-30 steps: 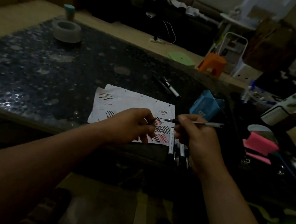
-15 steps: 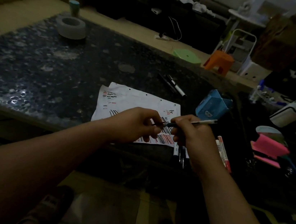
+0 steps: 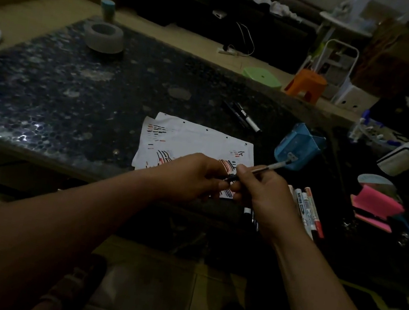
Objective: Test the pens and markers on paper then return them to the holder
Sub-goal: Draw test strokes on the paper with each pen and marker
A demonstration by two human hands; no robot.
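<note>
Where the pen was: we had the pen [image 3: 268, 167] up in the air between both hands, over the near right corner of the paper [image 3: 200, 141], pale far end aimed at the blue holder [image 3: 300, 146].
Right hand: our right hand [image 3: 265, 196] had its fingers curled round the shaft, pinching it near the middle.
Left hand: our left hand [image 3: 190, 176] pinched the dark near end, probably the cap, but honestly it was too dim to be sure.
How it'd handle: thin, stiff, super light, smooth plastic, so likely a bit slippery. We figured mid-shaft plus the very end was the right grip, pulling straight along the pen.
Holder: sat tilted just right of the paper and looked light enough to skid if we jabbed a pen in.
Edges: the paper's near edge lay close to the near edge of the table [image 3: 75, 99]. The loose markers [image 3: 305, 209] lay just right of our right hand, close to that edge, so easy to roll off.
Open room: lots of bare tabletop to the left and far out to the tape roll [image 3: 104, 37]. The right side was crowded with pink sticky notes [image 3: 376, 206].
</note>
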